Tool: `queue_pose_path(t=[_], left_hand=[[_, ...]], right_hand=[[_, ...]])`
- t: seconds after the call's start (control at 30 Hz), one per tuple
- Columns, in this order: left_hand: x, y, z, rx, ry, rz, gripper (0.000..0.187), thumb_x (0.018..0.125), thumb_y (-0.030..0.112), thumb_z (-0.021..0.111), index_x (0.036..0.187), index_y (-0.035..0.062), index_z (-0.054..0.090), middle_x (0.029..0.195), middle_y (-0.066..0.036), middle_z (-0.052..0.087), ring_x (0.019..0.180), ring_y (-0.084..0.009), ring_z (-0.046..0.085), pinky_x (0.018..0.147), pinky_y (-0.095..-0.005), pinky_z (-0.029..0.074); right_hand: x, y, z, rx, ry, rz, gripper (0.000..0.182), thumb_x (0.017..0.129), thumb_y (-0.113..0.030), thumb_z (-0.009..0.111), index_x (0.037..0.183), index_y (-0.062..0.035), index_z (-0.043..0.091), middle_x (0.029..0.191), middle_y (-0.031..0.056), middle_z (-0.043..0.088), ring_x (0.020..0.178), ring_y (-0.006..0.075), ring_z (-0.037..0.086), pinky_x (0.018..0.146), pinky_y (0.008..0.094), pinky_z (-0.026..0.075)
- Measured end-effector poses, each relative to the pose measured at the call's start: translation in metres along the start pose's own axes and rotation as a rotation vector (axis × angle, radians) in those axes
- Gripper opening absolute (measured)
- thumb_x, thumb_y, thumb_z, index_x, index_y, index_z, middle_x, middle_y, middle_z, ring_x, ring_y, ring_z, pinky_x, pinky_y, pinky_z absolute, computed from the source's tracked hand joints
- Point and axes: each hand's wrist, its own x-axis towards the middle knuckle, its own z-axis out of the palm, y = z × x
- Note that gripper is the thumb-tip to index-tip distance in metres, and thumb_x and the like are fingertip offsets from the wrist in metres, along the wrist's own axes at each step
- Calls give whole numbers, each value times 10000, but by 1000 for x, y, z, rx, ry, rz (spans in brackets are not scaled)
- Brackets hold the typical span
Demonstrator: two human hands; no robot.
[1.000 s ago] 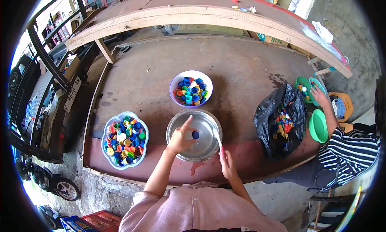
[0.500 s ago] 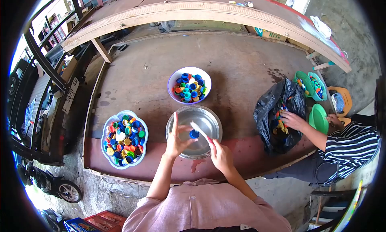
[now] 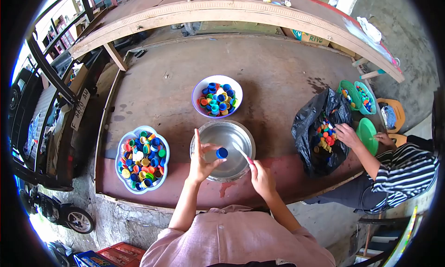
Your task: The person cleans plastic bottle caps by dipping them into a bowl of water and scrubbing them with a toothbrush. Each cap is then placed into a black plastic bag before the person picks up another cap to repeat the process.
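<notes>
Left hand (image 3: 199,166) pinches blue cap (image 3: 222,153) between thumb, finger; right hand (image 3: 263,180) grips brush (image 3: 243,153)

1. A dusty-pink shirt (image 3: 250,237), lightly creased, covers the torso.
2. A small pale button (image 3: 220,227) sits on its front.
3. The matching sleeves (image 3: 163,239) leave the forearms (image 3: 181,206) bare.
4. Left hand (image 3: 200,167) and right hand (image 3: 263,180) are uncovered.
5. Something black (image 3: 250,264) shows below, beside a whitish label (image 3: 283,261), its marking unreadable.

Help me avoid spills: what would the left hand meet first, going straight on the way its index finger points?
Probably the white bowl, just beyond the basin; the left hand's height is unclear, so it might catch the basin's rim first.
</notes>
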Motion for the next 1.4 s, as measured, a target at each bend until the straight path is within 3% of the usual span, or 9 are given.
queue_pose_path(t=[0.13, 0.23, 0.4, 0.53, 0.63, 0.97, 1.13, 1.33, 1.4], left_hand=[[-1, 0, 3, 6, 33, 20, 1209, 592, 136, 809, 1398, 85, -91, 923, -37, 656, 940, -183, 585, 1017, -443, 268], [-5, 7, 4, -119, 65, -26, 1206, 597, 152, 810, 1398, 77, -88, 933, -34, 653, 949, -180, 581, 1017, -446, 266], [-10, 4, 7, -253, 56, -47, 1201, 601, 143, 808, 1397, 67, -89, 951, -38, 650, 944, -186, 565, 1031, -430, 239], [-11, 7, 9, -264, 37, -80, 1197, 603, 126, 804, 1396, 63, -91, 956, -40, 648, 950, -187, 554, 1039, -428, 222], [-14, 4, 9, -145, 41, -56, 1192, 603, 125, 804, 1398, 66, -81, 943, -59, 651, 940, -177, 577, 1036, -454, 219], [-12, 9, 9, -109, 37, -19, 1206, 591, 97, 806, 1393, 48, -93, 933, -61, 651, 918, -180, 565, 1006, -419, 260], [-10, 8, 8, -148, 54, -55, 1205, 592, 100, 808, 1391, 42, -91, 941, -59, 650, 911, -180, 564, 1007, -412, 257], [-15, 2, 12, -116, 49, -13, 1173, 609, 95, 799, 1404, 80, -64, 967, -95, 638, 952, -187, 570, 976, -390, 310], [-13, -2, 16, -391, 51, -46, 1130, 633, 85, 785, 1411, 102, -34, 993, -125, 625, 976, -190, 569, 959, -367, 341]], right_hand=[[-14, -11, 8, 80, 39, -242, 175, 889, -221, 468, 959, -93, 564, 661, 176, 589, 606, 376, 574, 497, 468, 428], [-4, -1, 2, -11, 22, -13, 154, 863, -198, 518, 950, -79, 563, 663, 172, 582, 584, 365, 571, 502, 447, 434], [-17, -23, -4, 57, 30, -275, 145, 879, -187, 495, 948, -82, 567, 658, 169, 584, 583, 363, 574, 482, 441, 427], [-8, -6, -2, 101, 77, -40, 117, 845, -169, 548, 919, -80, 570, 653, 146, 578, 573, 349, 572, 477, 416, 433], [-16, -21, -4, 89, 98, -295, 113, 865, -170, 512, 916, -85, 568, 651, 151, 583, 580, 355, 572, 475, 422, 432], [-3, -10, 0, -143, 6, -95, 125, 841, -164, 549, 932, -79, 559, 646, 164, 574, 576, 352, 570, 473, 432, 424], [-18, -18, 3, 74, 68, -269, 123, 856, -172, 532, 910, -64, 556, 652, 160, 572, 582, 359, 567, 498, 412, 432], [-21, -8, 9, 207, 102, -143, 130, 886, -151, 480, 891, -41, 549, 649, 190, 562, 586, 381, 555, 493, 438, 405], [-23, -10, 14, 241, 74, -212, 146, 893, -137, 466, 891, -15, 547, 655, 201, 561, 594, 383, 558, 508, 428, 407]])
